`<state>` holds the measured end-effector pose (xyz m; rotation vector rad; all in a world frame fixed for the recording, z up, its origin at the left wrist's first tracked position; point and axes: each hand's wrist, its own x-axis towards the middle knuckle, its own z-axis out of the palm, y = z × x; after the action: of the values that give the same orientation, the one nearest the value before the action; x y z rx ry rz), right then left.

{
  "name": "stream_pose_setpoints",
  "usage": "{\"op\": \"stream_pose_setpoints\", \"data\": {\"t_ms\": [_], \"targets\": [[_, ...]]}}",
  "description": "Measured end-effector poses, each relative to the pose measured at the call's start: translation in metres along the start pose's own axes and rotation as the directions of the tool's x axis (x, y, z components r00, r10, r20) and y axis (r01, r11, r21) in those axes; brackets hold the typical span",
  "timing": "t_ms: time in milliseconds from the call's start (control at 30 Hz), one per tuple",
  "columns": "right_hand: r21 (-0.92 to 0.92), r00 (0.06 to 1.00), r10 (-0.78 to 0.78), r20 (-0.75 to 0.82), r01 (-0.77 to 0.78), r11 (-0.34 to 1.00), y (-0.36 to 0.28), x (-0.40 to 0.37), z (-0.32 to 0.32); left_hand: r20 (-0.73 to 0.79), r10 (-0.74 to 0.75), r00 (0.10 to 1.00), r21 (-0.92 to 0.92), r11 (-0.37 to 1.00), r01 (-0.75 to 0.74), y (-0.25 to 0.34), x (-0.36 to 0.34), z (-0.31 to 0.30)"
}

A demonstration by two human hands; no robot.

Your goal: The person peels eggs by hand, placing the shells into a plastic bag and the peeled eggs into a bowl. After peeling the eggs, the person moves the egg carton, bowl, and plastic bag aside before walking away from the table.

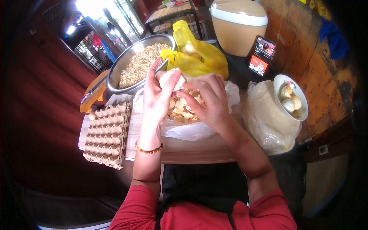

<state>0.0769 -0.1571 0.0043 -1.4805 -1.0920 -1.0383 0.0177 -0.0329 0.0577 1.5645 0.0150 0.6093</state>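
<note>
My left hand [158, 90] is raised over the table with its fingers wrapped around a whitish egg [170, 79]. Close against the egg's right side, my right hand [209, 97] has its fingers bent and its thumb and index finger drawn together; whatever lies between them is too small to make out. Below both hands, a white plastic bag [191, 132] lies spread and holds a heap of broken eggshells [183, 112]. Behind them a yellow plastic bag [207, 57] stands partly open, with eggs [189, 50] showing inside.
Left stand a metal bowl [170, 41] of bean sprouts [142, 63] and a cardboard egg tray [107, 134]. At right, a white bowl [303, 114] with several eggs rests on a filled clear plastic bag [268, 119]. A phone [262, 55] leans before a beige lidded bin [237, 32].
</note>
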Motion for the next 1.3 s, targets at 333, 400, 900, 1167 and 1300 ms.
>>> {"op": "stream_pose_setpoints", "data": {"t_ms": [333,400,900,1167,1300], "targets": [[-0.016,0.998,0.044,-0.042,-0.044,0.999,0.000,0.001,-0.003,0.010,0.102,0.995,0.074,0.992,-0.103,-0.003,-0.002,0.007],[-0.018,0.998,0.041,-0.041,-0.041,0.999,0.000,0.001,-0.003,0.006,0.106,0.994,0.067,0.992,-0.106,-0.003,-0.002,0.008],[-0.001,1.000,0.023,0.006,-0.023,1.000,0.001,0.000,-0.001,0.003,0.093,0.996,0.094,0.991,-0.093,-0.006,0.002,0.003],[-0.010,1.000,0.019,0.015,-0.019,1.000,0.001,0.000,-0.001,0.011,0.021,1.000,0.083,0.996,-0.021,-0.007,0.007,0.001],[-0.028,1.000,0.009,0.023,-0.009,1.000,-0.001,-0.002,0.001,-0.039,-0.045,0.998,-0.042,0.998,0.043,-0.003,0.010,0.003]]}}
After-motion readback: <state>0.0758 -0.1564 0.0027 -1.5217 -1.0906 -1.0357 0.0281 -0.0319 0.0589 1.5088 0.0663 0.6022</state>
